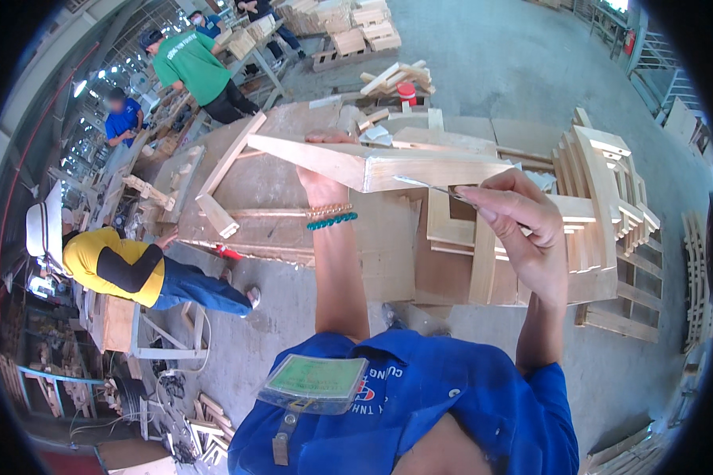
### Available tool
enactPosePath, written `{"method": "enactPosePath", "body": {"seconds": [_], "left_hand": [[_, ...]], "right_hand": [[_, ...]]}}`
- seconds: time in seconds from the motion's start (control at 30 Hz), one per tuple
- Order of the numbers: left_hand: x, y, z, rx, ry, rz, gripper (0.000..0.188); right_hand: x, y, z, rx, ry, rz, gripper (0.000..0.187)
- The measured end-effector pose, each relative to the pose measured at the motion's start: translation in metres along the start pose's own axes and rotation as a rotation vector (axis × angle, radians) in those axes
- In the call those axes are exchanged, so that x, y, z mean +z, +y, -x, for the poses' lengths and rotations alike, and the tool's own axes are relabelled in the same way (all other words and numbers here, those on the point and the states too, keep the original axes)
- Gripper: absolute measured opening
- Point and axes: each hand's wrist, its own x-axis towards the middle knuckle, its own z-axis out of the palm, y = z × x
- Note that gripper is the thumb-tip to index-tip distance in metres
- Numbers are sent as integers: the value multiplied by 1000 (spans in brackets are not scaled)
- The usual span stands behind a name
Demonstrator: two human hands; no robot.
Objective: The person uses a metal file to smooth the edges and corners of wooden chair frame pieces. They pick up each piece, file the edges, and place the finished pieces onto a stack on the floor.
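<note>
My left hand is wrapped round an angled wooden frame piece, two pale lengths meeting at a corner, and holds it raised over the table. Part of that hand is hidden behind the wood. Pinched in my right hand is a thin metal spatula, its pale tip lying close against the side of the piece near the corner joint. A whitish line runs along that joint. Whether the tip touches the wood I cannot tell for sure.
A cardboard-covered table stretches before me. Stacked angled wooden frames stand on its right; another angled piece lies left. A red-lidded tub stands at the far side. People in yellow and green tops stand leftward.
</note>
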Motion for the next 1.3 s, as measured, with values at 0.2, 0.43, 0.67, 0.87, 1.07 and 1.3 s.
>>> {"method": "enactPosePath", "body": {"seconds": [0.2, 0.43, 0.67, 0.87, 1.07, 1.3], "left_hand": [[-12, 5, -25, 31, 228, 4, 36], [-38, 9, -45, 137, 347, -222, 44], [-17, -15, -38, 160, 454, -250, 58], [-18, -32, -40, 141, 400, -261, 64], [-26, -18, -47, 250, 436, -283, 59], [-32, -24, -51, 292, 454, -364, 47]], "right_hand": [[4, 4, 4, 11, 113, 125, 28], [9, 15, 4, 52, 119, 101, 32], [11, 29, 1, 32, 195, 74, 25], [15, 44, -1, 52, 210, 50, 24], [23, 42, -4, 12, 126, 41, 30], [25, 43, 24, 102, -110, -68, 30]]}}
